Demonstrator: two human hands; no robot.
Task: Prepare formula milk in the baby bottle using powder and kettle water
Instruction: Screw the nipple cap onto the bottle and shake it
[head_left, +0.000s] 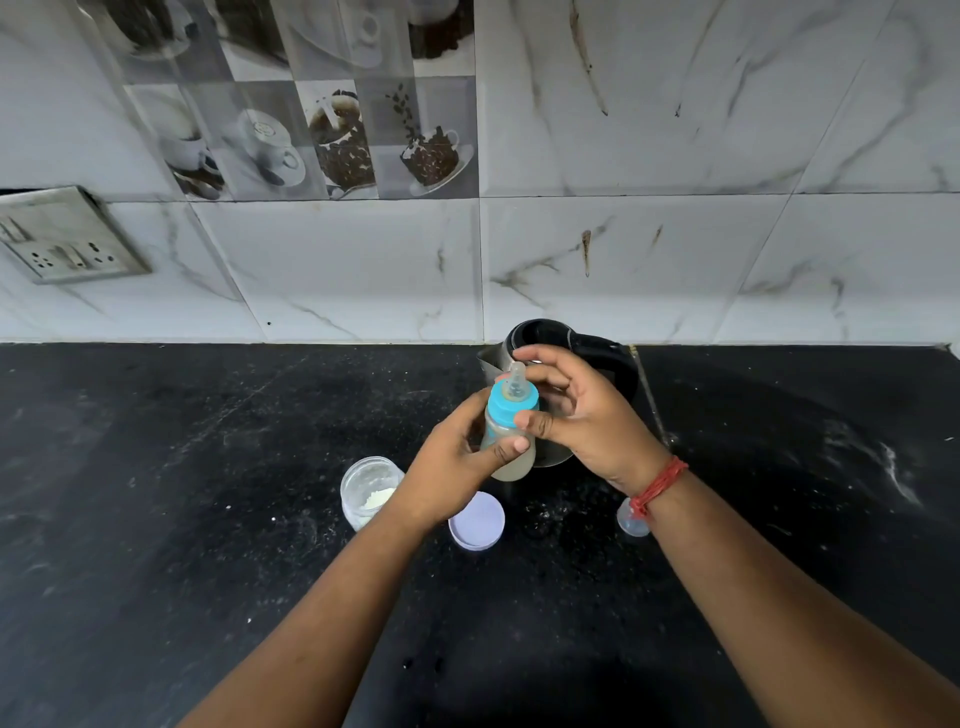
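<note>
A small baby bottle (508, 457) with cloudy whitish liquid, a blue collar and a clear teat is held above the black counter. My left hand (452, 467) grips the bottle's body. My right hand (587, 415) has its thumb on the blue collar and its fingers curved round the teat end. Behind the bottle stands the steel kettle (587, 343) with a black lid and handle. An open clear jar (366, 491) with white powder stands left of my left wrist. Its lilac lid (480, 522) lies flat on the counter beside it.
A clear bottle cap (631, 522) sits on the black counter (208, 519) under my right wrist. Spilled powder specks dot the counter. A marble-tiled wall rises behind, with a socket plate (67, 234) at the far left. The kettle cord (652, 400) runs down the right of the kettle.
</note>
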